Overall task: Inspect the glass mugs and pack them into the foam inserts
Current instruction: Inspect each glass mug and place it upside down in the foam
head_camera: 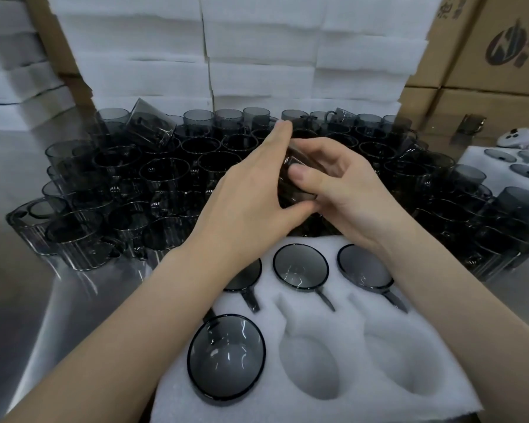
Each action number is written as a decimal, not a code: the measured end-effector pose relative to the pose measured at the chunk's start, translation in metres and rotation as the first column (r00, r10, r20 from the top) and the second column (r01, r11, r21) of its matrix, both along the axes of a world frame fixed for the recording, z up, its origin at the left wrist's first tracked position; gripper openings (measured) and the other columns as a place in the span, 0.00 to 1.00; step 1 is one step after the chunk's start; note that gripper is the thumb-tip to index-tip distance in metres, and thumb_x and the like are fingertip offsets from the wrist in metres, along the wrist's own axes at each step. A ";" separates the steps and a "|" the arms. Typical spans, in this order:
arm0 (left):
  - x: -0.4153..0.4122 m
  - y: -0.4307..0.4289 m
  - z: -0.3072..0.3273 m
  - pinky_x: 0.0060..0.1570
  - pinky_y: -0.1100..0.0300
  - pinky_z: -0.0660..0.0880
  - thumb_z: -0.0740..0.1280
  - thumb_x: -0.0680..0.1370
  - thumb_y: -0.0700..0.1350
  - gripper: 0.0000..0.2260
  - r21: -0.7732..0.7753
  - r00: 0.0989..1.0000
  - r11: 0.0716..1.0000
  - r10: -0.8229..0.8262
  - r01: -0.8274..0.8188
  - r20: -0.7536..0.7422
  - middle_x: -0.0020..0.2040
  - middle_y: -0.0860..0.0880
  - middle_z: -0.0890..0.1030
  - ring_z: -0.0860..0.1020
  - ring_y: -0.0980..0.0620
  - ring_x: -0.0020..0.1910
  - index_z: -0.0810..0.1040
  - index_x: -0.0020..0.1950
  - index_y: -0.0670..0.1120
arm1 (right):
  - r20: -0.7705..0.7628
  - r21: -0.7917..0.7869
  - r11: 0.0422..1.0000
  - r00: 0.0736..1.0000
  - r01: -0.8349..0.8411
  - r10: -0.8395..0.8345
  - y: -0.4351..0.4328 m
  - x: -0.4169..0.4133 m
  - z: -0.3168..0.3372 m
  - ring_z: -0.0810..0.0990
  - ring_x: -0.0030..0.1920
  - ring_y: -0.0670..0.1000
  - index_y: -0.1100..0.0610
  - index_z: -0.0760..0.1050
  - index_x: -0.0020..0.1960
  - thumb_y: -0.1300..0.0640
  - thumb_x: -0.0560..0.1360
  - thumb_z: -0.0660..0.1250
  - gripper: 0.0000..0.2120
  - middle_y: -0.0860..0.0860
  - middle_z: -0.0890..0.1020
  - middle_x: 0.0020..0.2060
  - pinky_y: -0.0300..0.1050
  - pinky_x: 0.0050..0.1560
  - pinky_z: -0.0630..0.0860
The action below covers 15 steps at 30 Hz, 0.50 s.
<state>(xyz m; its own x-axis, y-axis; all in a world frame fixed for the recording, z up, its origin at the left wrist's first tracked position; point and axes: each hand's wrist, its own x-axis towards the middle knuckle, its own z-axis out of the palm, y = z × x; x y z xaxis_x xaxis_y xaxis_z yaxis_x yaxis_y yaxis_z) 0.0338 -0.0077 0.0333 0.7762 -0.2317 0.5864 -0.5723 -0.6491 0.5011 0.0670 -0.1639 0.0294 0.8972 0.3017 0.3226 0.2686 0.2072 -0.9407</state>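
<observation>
Both hands hold one dark smoked-glass mug [297, 186] above the far edge of the white foam insert [342, 312]. My left hand [251, 193] wraps its side with fingers stretched over the top. My right hand [336, 190] grips it from the right, thumb pressed on the glass. The foam insert lies near me with mugs seated in several pockets: a middle one [300, 268], a right one [365, 267], a near-left one [226, 357] and one partly under my left wrist. Two near pockets [310, 364] hold nothing.
A dense crowd of loose grey mugs [153, 184] covers the metal table [19, 285] behind the insert. Stacks of white foam sheets [257, 56] rise at the back. Cardboard boxes [486, 56] stand at right, with another filled foam insert [507, 166] below them.
</observation>
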 end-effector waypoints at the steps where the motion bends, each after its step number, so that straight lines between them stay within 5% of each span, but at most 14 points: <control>1: 0.000 0.000 0.000 0.60 0.82 0.56 0.74 0.72 0.53 0.41 -0.020 1.000 1.000 0.001 -0.001 -0.004 0.75 0.51 0.67 0.65 0.58 0.70 0.58 0.79 0.47 | 0.026 -0.048 0.998 0.999 0.031 -0.029 0.000 0.000 -0.001 0.81 0.54 0.51 0.51 0.81 0.54 0.55 0.69 0.74 0.13 0.50 0.84 0.51 0.49 0.49 0.78; 5: -0.002 0.000 0.000 0.64 0.77 0.61 0.76 0.71 0.50 0.40 -0.019 0.996 0.997 -0.078 0.079 0.030 0.74 0.47 0.70 0.68 0.57 0.69 0.60 0.78 0.44 | -0.007 0.029 0.996 0.997 0.081 -0.081 0.001 -0.002 0.004 0.83 0.43 0.51 0.52 0.85 0.45 0.53 0.76 0.69 0.06 0.52 0.85 0.42 0.45 0.36 0.79; 8: -0.005 -0.001 0.000 0.72 0.64 0.61 0.77 0.71 0.43 0.40 0.090 0.982 0.982 -0.174 0.167 0.075 0.76 0.45 0.66 0.64 0.52 0.75 0.59 0.78 0.42 | -0.086 0.084 0.990 0.991 0.111 -0.104 0.000 -0.002 0.007 0.81 0.33 0.46 0.53 0.83 0.36 0.57 0.80 0.65 0.15 0.50 0.82 0.32 0.42 0.31 0.79; 11: -0.005 0.001 0.001 0.76 0.57 0.55 0.75 0.72 0.40 0.38 0.167 0.962 0.961 -0.241 0.219 0.126 0.78 0.44 0.60 0.57 0.50 0.78 0.59 0.77 0.40 | -0.232 0.106 0.994 0.973 0.035 -0.009 0.001 0.001 0.007 0.84 0.42 0.50 0.57 0.84 0.44 0.56 0.80 0.63 0.12 0.54 0.84 0.41 0.47 0.40 0.81; 15: -0.002 0.002 0.002 0.77 0.51 0.53 0.73 0.72 0.36 0.36 0.116 0.943 0.960 -0.273 0.255 0.189 0.78 0.43 0.60 0.55 0.47 0.78 0.59 0.76 0.38 | -0.420 0.191 0.932 0.833 -0.307 0.360 -0.001 0.000 0.010 0.83 0.54 0.54 0.55 0.81 0.59 0.43 0.77 0.62 0.20 0.56 0.83 0.54 0.51 0.51 0.80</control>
